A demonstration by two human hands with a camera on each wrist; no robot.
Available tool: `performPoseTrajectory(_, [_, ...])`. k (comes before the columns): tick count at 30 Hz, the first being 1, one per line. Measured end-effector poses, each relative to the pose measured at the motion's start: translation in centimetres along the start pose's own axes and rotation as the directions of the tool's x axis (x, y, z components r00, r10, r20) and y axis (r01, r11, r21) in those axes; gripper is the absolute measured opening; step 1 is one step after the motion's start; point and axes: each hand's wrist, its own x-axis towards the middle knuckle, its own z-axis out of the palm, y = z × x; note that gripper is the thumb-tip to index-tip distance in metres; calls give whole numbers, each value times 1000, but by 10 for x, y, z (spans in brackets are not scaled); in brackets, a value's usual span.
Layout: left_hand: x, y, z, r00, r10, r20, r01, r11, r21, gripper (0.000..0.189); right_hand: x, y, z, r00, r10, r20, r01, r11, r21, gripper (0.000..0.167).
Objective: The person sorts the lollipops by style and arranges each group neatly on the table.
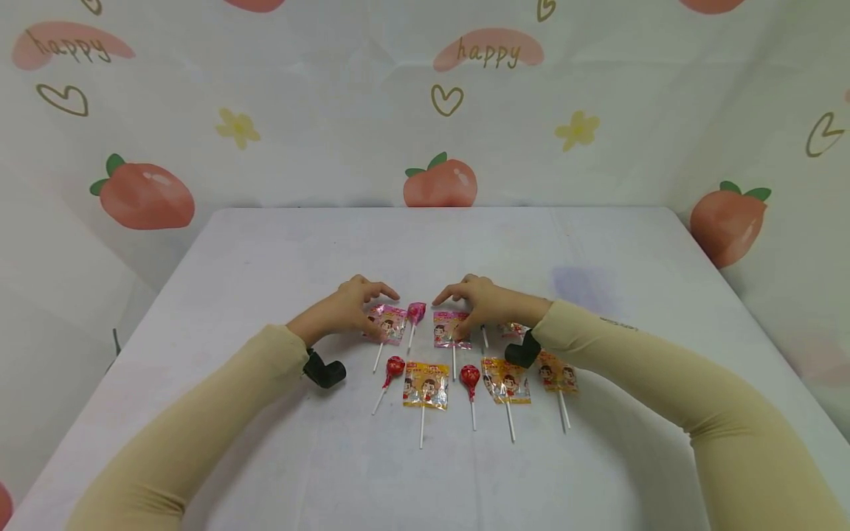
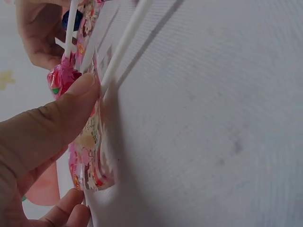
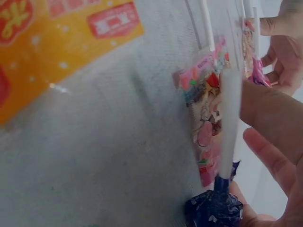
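My left hand lies over a lollipop in a flat pink wrapper, its thumb touching the wrapper and its fingers spread beyond. Just right of it, a round lollipop in a twisted pink wrapper lies between both hands. The right hand has its thumb on another flat pink-wrapped lollipop, with the index finger stretched past its far edge. Beneath the right hand, the right wrist view shows a round lollipop in a dark blue wrapper; the head view mostly hides it.
Nearer me lies a row: a red round lollipop, an orange-wrapped one, a second red one and further orange packets. A reddish-pink packet is partly under the right wrist. The white table meets a printed backdrop.
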Motion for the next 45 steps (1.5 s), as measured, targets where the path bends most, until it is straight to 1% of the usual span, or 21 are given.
performPoseTrajectory(7, [0,0,2,1000,9,-17,-9,1000,20,59,3,-1,3,1000,23,-16,-23,1000,-16,53])
performPoseTrajectory(14, [-1,0,3,998,47,-41,-45,998,46,52,3,-1,5,999,31,-25,-32,999,-19,51])
performPoseTrajectory(20, [0,-1,3,996,52,-70,-51,999,17,46,2,-2,4,999,36,-27,-37,999,-23,50])
performPoseTrajectory(24, [-1,-1,2,996,36,-77,-39,999,-26,40,1,-2,4,999,32,-27,-33,999,-24,49])
performPoseTrajectory(28, [-3,0,-1,997,11,-82,-17,997,-72,40,1,-3,4,999,37,-24,-38,999,-24,49])
performPoseTrajectory(33, [-5,2,-8,995,-2,-98,-8,995,-97,39,0,-3,4,999,37,-24,-37,999,-24,49])
performPoseTrajectory(36, [-6,2,-14,993,11,-120,-23,994,-104,38,1,-2,3,999,40,-28,-40,999,-12,49])
performPoseTrajectory(39, [-8,3,-23,988,20,-155,-43,989,-145,37,1,-2,3,999,34,-28,-34,999,-5,49])
performPoseTrajectory(41, [-9,5,-30,982,18,-186,-55,980,-193,37,1,-2,4,999,27,-28,-27,1000,-10,49])
performPoseTrajectory(43, [-10,8,-38,975,18,-222,-78,962,-263,38,1,-1,4,999,22,-28,-22,1000,-16,48])
performPoseTrajectory(45, [-10,12,-47,963,18,-269,-106,942,-318,38,0,-1,4,999,17,-29,-18,1000,-18,48])
